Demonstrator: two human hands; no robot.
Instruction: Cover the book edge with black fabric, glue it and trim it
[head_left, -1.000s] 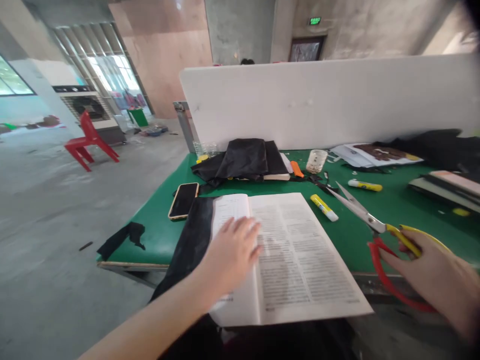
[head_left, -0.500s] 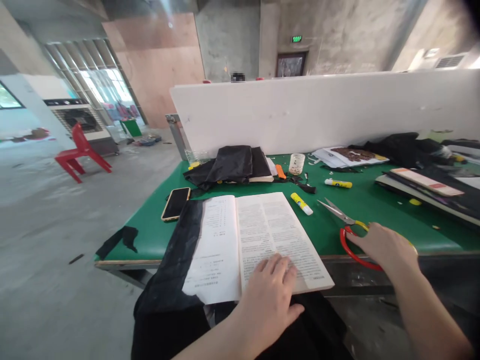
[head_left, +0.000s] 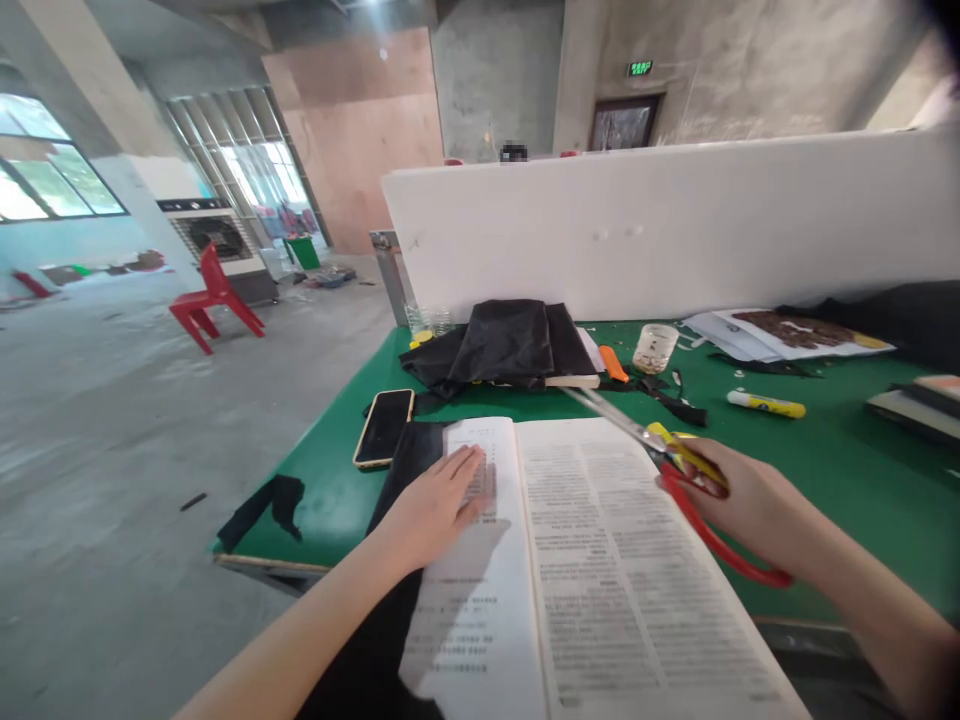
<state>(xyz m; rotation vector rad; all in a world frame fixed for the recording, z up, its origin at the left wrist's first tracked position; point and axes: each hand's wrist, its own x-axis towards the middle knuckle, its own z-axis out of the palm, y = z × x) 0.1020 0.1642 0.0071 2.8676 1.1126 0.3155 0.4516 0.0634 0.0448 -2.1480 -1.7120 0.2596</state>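
Note:
An open book (head_left: 600, 570) lies on the green table (head_left: 825, 470) in front of me, with black cloth (head_left: 390, 560) under its left side. My left hand (head_left: 435, 505) lies flat on the left page, fingers stretched out. My right hand (head_left: 739, 500) grips scissors (head_left: 660, 445) with red and yellow handles at the book's right edge. Their blades point up and left, over the top of the right page.
A phone (head_left: 385, 427) lies left of the book. Behind it sit folded black cloth (head_left: 506, 345), an orange marker (head_left: 615, 364), a small jar (head_left: 654, 348) and a yellow glue stick (head_left: 765, 404). A white partition (head_left: 675, 225) closes the back. A red chair (head_left: 214, 300) stands on the floor at left.
My right hand has lifted the scissors from the table and brought them left to the book's right edge. My left hand has moved from the right page to the left page.

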